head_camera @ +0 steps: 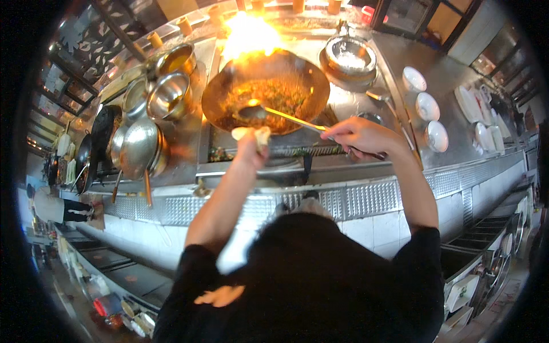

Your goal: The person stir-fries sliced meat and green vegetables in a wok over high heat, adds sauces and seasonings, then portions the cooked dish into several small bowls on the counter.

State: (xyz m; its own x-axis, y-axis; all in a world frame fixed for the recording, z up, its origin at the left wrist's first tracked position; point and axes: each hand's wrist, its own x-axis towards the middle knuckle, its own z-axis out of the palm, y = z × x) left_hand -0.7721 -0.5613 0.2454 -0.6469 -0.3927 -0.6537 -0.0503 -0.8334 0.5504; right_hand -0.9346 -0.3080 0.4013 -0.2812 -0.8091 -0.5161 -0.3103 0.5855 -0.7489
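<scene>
A large wok [210,100] of chopped food [274,98] sits on the stove in front of me. Bright flames [253,36] rise over its far rim. With a pale folded cloth [261,136] between the fingers, my left hand [251,152] grips the wok's near rim; any handle there is hidden. My right hand [362,135] is closed around the long handle of a metal ladle [296,121]. The ladle's bowl rests low inside the wok, at the near side of the food.
Steel bowls [168,95] and a perforated strainer [139,145] with a wooden handle stand at left. A metal pot [351,53] is at back right, near another ladle [379,97]. Several white bowls [427,107] line the right counter. A person [51,203] stands far left.
</scene>
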